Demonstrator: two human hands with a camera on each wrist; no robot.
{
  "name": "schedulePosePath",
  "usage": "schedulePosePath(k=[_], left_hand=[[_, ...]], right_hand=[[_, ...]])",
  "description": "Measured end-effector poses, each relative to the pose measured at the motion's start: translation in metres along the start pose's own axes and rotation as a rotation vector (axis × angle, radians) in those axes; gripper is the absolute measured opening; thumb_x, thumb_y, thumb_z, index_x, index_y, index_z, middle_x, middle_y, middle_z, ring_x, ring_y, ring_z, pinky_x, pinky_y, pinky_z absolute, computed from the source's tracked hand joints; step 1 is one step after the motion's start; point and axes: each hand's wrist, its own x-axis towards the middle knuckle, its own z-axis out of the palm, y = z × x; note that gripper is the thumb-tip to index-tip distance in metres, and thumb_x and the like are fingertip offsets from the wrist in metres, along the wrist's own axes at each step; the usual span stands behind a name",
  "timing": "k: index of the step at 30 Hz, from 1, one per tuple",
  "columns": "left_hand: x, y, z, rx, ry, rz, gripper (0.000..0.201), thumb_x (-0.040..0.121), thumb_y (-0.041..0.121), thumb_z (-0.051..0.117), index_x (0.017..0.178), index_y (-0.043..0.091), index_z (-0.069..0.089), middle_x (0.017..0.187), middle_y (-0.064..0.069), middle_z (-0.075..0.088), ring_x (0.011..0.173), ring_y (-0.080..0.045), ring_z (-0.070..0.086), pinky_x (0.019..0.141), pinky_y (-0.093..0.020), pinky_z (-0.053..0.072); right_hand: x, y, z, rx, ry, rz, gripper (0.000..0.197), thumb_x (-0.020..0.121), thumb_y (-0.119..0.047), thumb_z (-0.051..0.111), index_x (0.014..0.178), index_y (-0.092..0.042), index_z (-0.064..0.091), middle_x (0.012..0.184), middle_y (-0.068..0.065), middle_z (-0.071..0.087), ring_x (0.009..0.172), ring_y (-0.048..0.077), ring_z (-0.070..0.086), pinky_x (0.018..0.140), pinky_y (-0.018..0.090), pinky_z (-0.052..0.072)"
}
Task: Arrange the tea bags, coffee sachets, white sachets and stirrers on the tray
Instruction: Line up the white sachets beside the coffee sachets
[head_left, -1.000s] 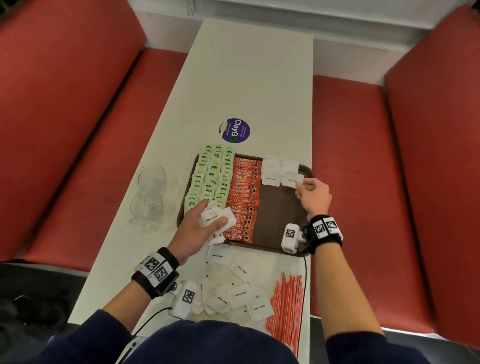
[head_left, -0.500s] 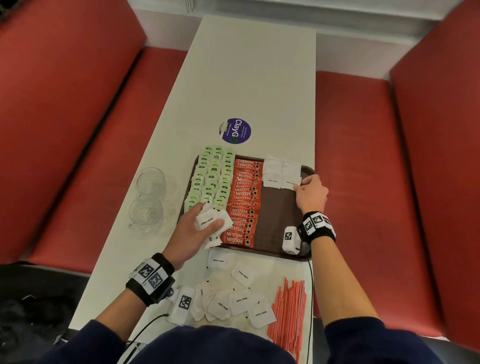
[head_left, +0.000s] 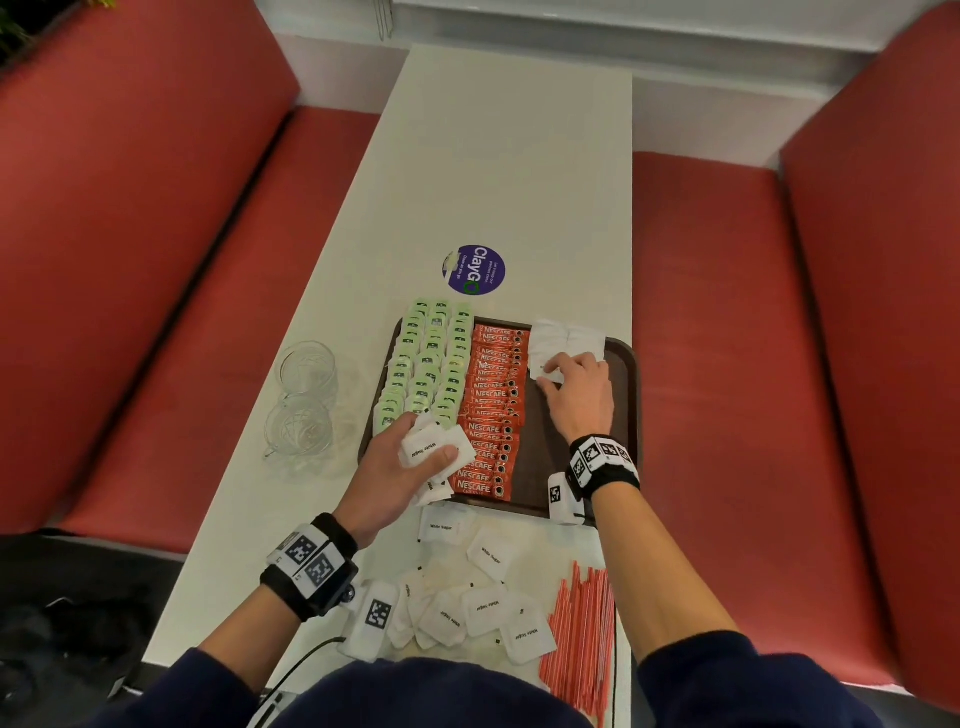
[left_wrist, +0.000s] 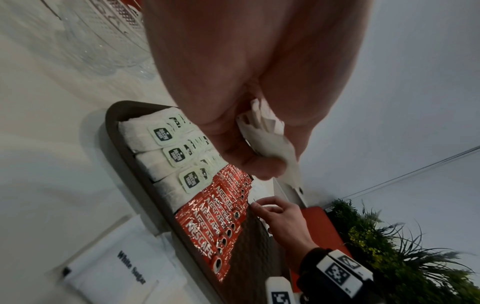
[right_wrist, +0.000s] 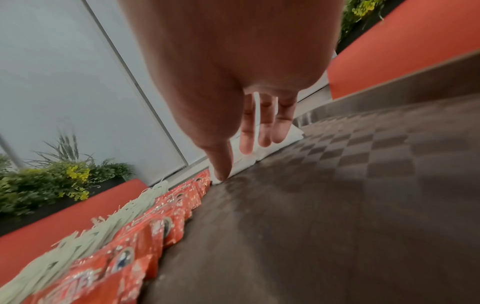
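Comparing with the view a second ago: the right hand (head_left: 574, 387) has moved from the right end of the white sachet group to its left end, next to the coffee row, fingers extended and thumb tip down at the near edge of a sachet; it appears to be seating or squaring one, with no curl around it that the pictures show. Meaning, as a judgement: one more white sachet has joined the tray (head_left: 626, 364), and that section is barely begun. Left hand (head_left: 402, 465): unchanged in place over the tray's near-left corner, fingers and thumb curled round a small bundle of white sachets (head_left: 434, 452), exact number hidden by the fingers. Tea bags (head_left: 426, 364): three columns at the tray's left, too overlapped to count singly. Coffee sachets (head_left: 493, 405): one overlapping column beside them, roughly fifteen to twenty. White sachets on tray (head_left: 566, 340): a few, at the far right; edges blur together. Loose white sachets (head_left: 488, 597) on the table (head_left: 509, 156) near the person: about ten. Stirrers (head_left: 579, 634): one red bundle, off the tray at the near right, uncountable. Glass cups (head_left: 304, 400): two, left of the tray. Round sticker (head_left: 474, 270): one.
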Motion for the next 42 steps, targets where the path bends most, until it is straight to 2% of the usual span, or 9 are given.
schedulePosePath(k=[5,9,11,14,19,24,32,35,42], left_hand=[[0.0,0.004,-0.001,0.027,-0.008,0.005,0.046,0.093,0.044,0.084,0.13,0.022,0.067,0.121,0.0,0.078,0.112,-0.019,0.075,0.101,-0.052,0.061],[0.002,0.006,0.0,0.012,-0.006,0.01,0.052,0.089,0.05,0.087,0.129,0.022,0.067,0.121,-0.001,0.078,0.114,-0.023,0.075,0.101,-0.056,0.06],[0.004,0.008,0.002,0.0,0.003,0.003,0.061,0.085,0.057,0.087,0.132,0.025,0.067,0.121,0.0,0.078,0.114,-0.023,0.075,0.102,-0.057,0.06],[0.006,0.013,0.01,-0.013,-0.012,0.038,0.041,0.092,0.046,0.085,0.123,0.025,0.069,0.115,-0.007,0.079,0.108,-0.029,0.076,0.097,-0.06,0.061],[0.008,0.015,0.014,-0.014,0.015,0.043,0.032,0.094,0.039,0.082,0.118,0.022,0.068,0.11,-0.007,0.078,0.102,-0.028,0.077,0.088,-0.053,0.065],[0.008,0.013,0.011,-0.013,-0.014,0.026,0.037,0.096,0.033,0.083,0.127,0.023,0.067,0.12,-0.003,0.078,0.109,-0.023,0.077,0.091,-0.055,0.065],[0.014,0.013,0.011,0.054,0.02,0.056,0.038,0.094,0.037,0.084,0.126,0.029,0.066,0.12,0.005,0.078,0.111,-0.015,0.075,0.095,-0.05,0.064],[0.017,0.009,0.011,0.026,0.049,0.026,0.052,0.09,0.044,0.087,0.132,0.026,0.064,0.122,0.005,0.077,0.114,-0.014,0.074,0.098,-0.045,0.063],[0.011,0.002,0.007,-0.003,0.033,0.028,0.043,0.094,0.034,0.084,0.132,0.025,0.066,0.122,0.006,0.078,0.112,-0.009,0.074,0.087,-0.021,0.06]], right_hand=[[-0.001,-0.007,-0.004,0.007,-0.011,0.0,0.018,0.1,-0.037,0.075,0.114,-0.026,0.076,0.121,0.005,0.069,0.117,0.03,0.056,0.09,0.043,0.051],[-0.025,-0.043,-0.044,0.429,-0.139,0.012,0.021,0.101,-0.047,0.074,0.113,-0.03,0.077,0.108,-0.009,0.073,0.095,0.007,0.068,0.076,0.016,0.048],[-0.047,-0.064,-0.068,0.594,-0.399,-0.05,0.031,0.102,-0.059,0.067,0.117,-0.034,0.076,0.105,-0.013,0.076,0.093,0.004,0.072,0.083,0.02,0.056],[-0.077,-0.075,-0.079,0.708,-0.591,-0.117,0.023,0.099,-0.053,0.075,0.111,-0.034,0.079,0.105,-0.009,0.08,0.094,0.009,0.076,0.088,0.034,0.064],[-0.095,-0.062,-0.082,0.869,-0.487,-0.024,0.015,0.095,-0.034,0.086,0.1,-0.021,0.079,0.095,0.006,0.079,0.089,0.033,0.076,0.089,0.055,0.065],[-0.105,-0.059,-0.092,0.915,-0.399,0.031,0.013,0.099,-0.029,0.081,0.104,-0.018,0.076,0.096,0.009,0.078,0.086,0.038,0.076,0.081,0.054,0.067],[-0.107,-0.055,-0.1,0.844,-0.484,0.026,0.017,0.094,-0.021,0.087,0.108,-0.018,0.077,0.096,0.002,0.082,0.084,0.021,0.081,0.08,0.028,0.064],[-0.089,-0.037,-0.091,0.804,-0.41,0.101,0.014,0.096,-0.021,0.085,0.107,-0.022,0.076,0.098,-0.003,0.083,0.087,0.018,0.081,0.087,0.035,0.066],[-0.026,0.016,-0.043,0.641,-0.064,0.437,0.019,0.09,-0.025,0.088,0.097,-0.03,0.072,0.079,-0.006,0.081,0.091,0.025,0.078,0.092,0.048,0.064]])
